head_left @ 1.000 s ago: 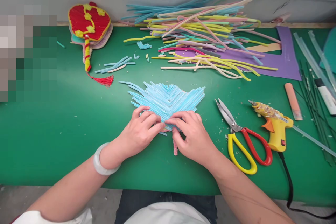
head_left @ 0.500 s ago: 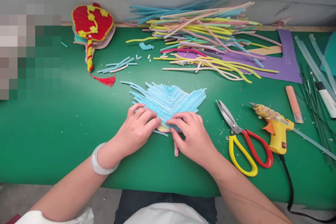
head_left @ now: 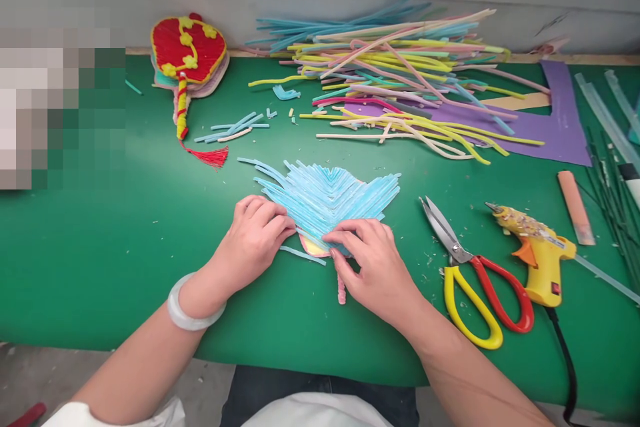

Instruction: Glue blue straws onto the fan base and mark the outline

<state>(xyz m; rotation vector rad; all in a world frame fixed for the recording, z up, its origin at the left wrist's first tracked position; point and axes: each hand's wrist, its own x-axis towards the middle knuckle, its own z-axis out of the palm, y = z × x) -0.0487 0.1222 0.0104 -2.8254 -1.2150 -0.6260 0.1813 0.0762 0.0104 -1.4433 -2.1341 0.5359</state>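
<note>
A hand fan lies flat on the green table, its face covered by light blue pipe cleaners set in a V pattern. A bare pale yellow patch with a pink rim shows at its lower edge, and a pink handle points towards me. My left hand is closed, fingertips pinching a blue pipe cleaner at the fan's lower left. My right hand presses thumb and fingers together on the blue strips at the bottom centre, covering part of the fan. One loose blue pipe cleaner lies below the fan.
Scissors and a yellow glue gun with a cord lie to the right. At the back are a heap of coloured pipe cleaners, purple sheet and a finished red fan. Blue offcuts lie behind the fan.
My left hand has slid left, away from my right hand, along the blue strips, uncovering more of the yellow patch. The right hand stays at the bottom centre. The view has shifted slightly.
</note>
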